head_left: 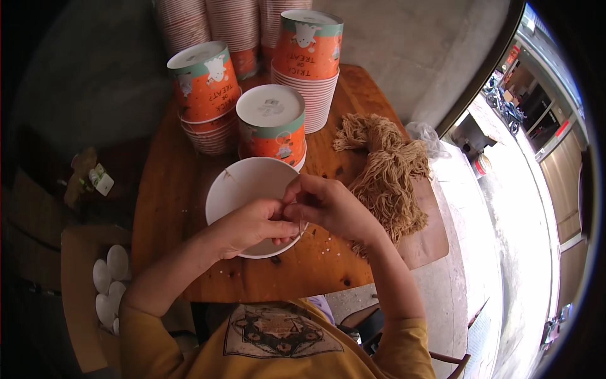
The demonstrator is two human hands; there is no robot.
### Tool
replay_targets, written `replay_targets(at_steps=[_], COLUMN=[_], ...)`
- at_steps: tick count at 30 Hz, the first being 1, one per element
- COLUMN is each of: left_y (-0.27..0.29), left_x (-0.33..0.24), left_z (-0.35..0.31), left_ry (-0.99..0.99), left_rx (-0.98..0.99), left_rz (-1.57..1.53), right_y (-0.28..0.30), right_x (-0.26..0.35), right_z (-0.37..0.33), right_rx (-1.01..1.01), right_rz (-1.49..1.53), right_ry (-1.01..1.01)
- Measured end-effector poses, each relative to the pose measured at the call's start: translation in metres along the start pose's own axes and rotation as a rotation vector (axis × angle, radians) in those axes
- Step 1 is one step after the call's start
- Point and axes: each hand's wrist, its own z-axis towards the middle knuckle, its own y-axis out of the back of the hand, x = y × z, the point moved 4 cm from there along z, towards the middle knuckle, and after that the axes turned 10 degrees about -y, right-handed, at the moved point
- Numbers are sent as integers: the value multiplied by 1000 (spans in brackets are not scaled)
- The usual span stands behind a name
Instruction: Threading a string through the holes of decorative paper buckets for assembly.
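A round paper bucket [237,189] with a white inside lies tilted on the wooden table in front of me, its mouth facing up toward me. My left hand [265,222] reaches over its near side, with fingers closed at the right part of the rim. My right hand [325,203] meets it there, thumb and fingers pinched together. What the fingertips hold is too small and hidden to make out. A short tan strand [230,174] shows at the far left of the bucket's rim. Right of my right hand lies a bundle of tan cords [385,167].
Upside-down orange and green buckets stand stacked at the left [205,88], middle [271,107] and back right [309,50] of the wooden table [161,208]. Taller stacks [233,25] rise behind. Beside the table, a cardboard box [79,303] holds several white round pieces [117,262].
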Motion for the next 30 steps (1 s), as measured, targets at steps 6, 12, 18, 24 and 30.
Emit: replay_targets(at_steps=[6,12,18,24,30], left_y=[-3,4,2,1,-5], left_x=[2,6,7,-1,-7], left_z=[6,10,9,5,7], left_ry=[-10,8,4,-76,-92], left_rx=[10,16,-8,-54,-170], left_rz=[-112,-127,-98,114,189], right_y=[-2,6,5,8,11], right_x=[-6,-33,-29,-21,-1], right_z=[-2,-24,-42,-38,-42], right_rx=[-161,-352,-315,-376,-296], right_rz=[21,161,-94,-88,-122], right_ry=[60,130,239,165,312])
